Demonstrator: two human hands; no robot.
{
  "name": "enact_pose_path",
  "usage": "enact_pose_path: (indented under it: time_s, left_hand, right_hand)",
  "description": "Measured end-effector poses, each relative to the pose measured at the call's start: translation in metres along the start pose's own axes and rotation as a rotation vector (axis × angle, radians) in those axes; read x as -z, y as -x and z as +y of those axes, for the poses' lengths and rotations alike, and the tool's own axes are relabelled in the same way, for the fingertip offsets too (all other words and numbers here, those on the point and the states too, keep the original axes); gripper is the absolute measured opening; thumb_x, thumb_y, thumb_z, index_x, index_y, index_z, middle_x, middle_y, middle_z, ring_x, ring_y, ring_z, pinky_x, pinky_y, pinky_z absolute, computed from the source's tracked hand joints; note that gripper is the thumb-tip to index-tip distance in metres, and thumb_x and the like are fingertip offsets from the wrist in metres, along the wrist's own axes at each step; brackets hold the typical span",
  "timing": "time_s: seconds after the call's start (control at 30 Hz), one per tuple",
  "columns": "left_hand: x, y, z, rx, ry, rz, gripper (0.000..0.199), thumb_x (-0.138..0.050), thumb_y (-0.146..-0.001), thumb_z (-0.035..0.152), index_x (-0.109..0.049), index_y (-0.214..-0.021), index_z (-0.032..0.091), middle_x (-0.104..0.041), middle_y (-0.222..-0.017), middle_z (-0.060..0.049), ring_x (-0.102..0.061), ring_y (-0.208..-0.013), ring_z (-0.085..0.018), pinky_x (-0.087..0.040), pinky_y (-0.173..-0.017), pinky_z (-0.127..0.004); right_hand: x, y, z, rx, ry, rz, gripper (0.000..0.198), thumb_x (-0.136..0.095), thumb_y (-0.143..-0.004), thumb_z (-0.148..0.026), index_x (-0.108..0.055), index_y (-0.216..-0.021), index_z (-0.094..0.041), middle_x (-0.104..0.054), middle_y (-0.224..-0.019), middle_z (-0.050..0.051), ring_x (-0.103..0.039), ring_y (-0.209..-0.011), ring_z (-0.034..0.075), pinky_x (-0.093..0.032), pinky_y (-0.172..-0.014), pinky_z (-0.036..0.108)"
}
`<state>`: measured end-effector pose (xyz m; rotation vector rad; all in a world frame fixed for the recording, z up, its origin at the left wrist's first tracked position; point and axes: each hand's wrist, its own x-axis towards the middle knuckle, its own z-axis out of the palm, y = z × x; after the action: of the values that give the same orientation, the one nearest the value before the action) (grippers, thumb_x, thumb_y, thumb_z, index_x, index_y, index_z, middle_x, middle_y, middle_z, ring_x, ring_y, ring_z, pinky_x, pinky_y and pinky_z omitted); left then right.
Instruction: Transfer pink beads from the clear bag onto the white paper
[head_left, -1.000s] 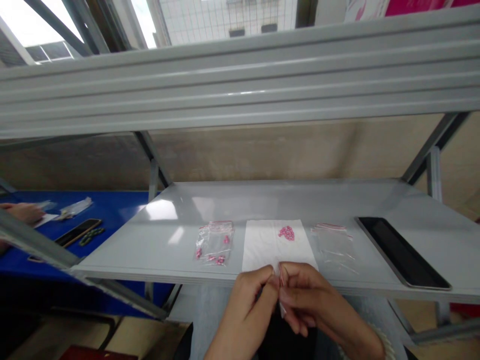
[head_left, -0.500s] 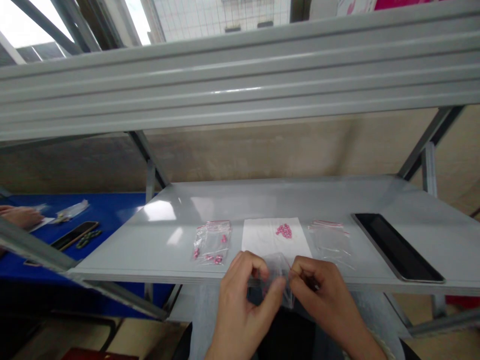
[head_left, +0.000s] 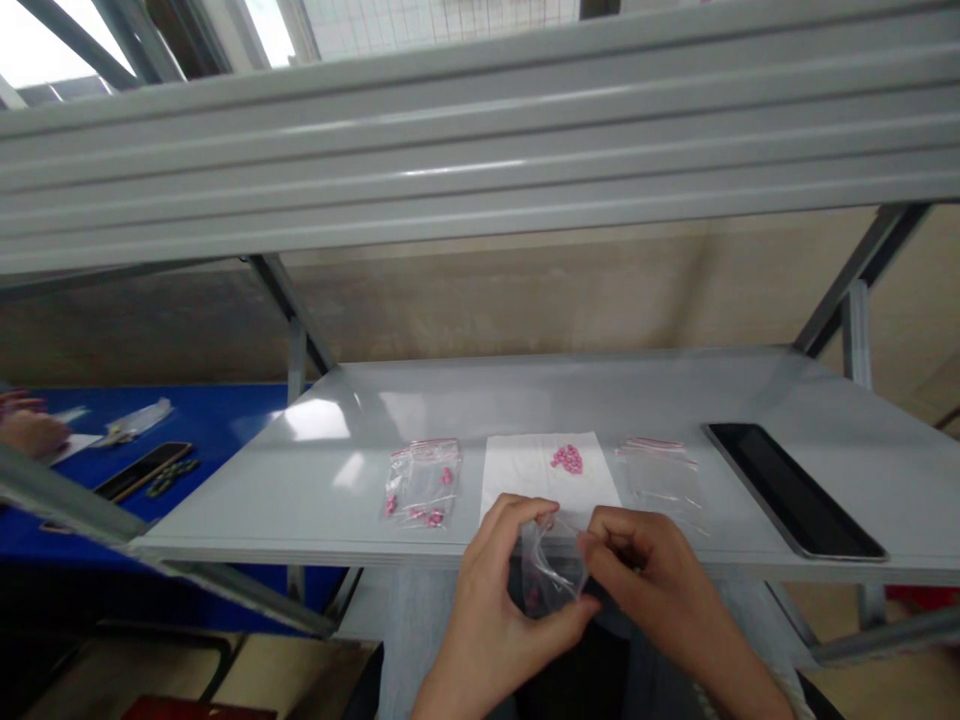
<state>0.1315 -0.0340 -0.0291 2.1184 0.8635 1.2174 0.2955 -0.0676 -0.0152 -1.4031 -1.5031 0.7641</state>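
A small clear zip bag (head_left: 553, 572) hangs between my hands just off the table's front edge. My left hand (head_left: 501, 590) curves around its left side, with fingertips at the top and thumb at the lower right corner. My right hand (head_left: 637, 560) pinches the bag's right edge between thumb and forefinger. A hint of pink shows low inside the bag. Just beyond my hands lies a white sheet (head_left: 517, 470) with a cluster of pink beads (head_left: 568, 459) on it. Left of the sheet are clear zip bags (head_left: 421, 484) holding several pink beads.
Flat clear zip bags (head_left: 660, 475) lie right of the sheet, and a dark tablet (head_left: 795, 490) lies beyond them. A grey shelf beam (head_left: 480, 160) crosses above. On the blue table (head_left: 225, 430) at left are a phone (head_left: 142, 472) and another person's hand (head_left: 34, 432).
My left hand's grip has opened wider around the bag, its thumb moving right and down. More of the bag shows now. My right hand keeps its pinch.
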Motion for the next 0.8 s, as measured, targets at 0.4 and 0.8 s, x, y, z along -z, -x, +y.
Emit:
enact_pose_path:
  time_s: [0.4,0.8]
  left_hand:
    - [-0.016,0.003,-0.002,-0.02,-0.126,0.123,0.046,-0.076,-0.077,0.019,-0.056,-0.118,0.027,-0.062,-0.106,-0.003,-0.06,-0.099,-0.022,-0.05,-0.085,-0.033]
    - [-0.023,0.008,-0.009,0.609,1.085,-0.148,0.047,-0.077,-0.075,0.057,-0.066,-0.097,0.017,-0.059,-0.084,-0.001,-0.057,-0.076,-0.013,-0.045,-0.068,-0.022]
  right_hand:
    - [-0.024,0.011,0.0,0.299,0.143,0.126,0.017,-0.055,-0.09,-0.02,-0.069,-0.083,-0.024,-0.055,-0.124,0.009,-0.051,-0.12,0.028,-0.046,-0.098,0.043]
    - [0.014,0.001,-0.004,0.509,0.05,-0.168,0.013,-0.056,-0.096,-0.027,-0.066,-0.09,-0.022,-0.06,-0.112,0.006,-0.053,-0.115,0.023,-0.042,-0.104,0.042]
